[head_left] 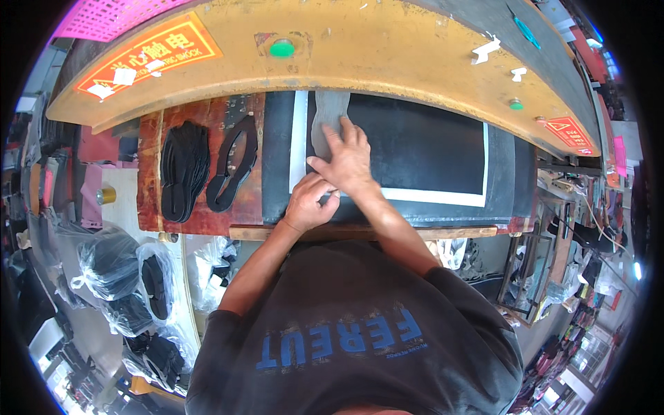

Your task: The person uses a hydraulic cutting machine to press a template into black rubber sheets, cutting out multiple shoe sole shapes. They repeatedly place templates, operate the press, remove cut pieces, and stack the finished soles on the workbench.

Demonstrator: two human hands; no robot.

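A grey, sole-shaped piece [332, 104] lies lengthwise over the left part of a black sheet [422, 149] with a white border. My right hand [344, 158] rests on this grey piece with its fingers spread, pressing flat near the lower end. Just below and left of it is my left hand [311, 203], its fingers bent in toward the thumb by the sheet's lower left corner. Whatever those fingers may pinch is hidden. To the left, on a reddish worn board [149, 166], lie a stack of black sole-shaped pieces [185, 171] and a black sole-shaped outline [234, 166].
A yellow machine beam [387, 59] with green buttons and warning stickers spans the far side above the work surface. A wooden strip [266, 233] edges the near side. Bagged black pieces [111, 259] stand at the lower left, and a metal frame [532, 277] at the right.
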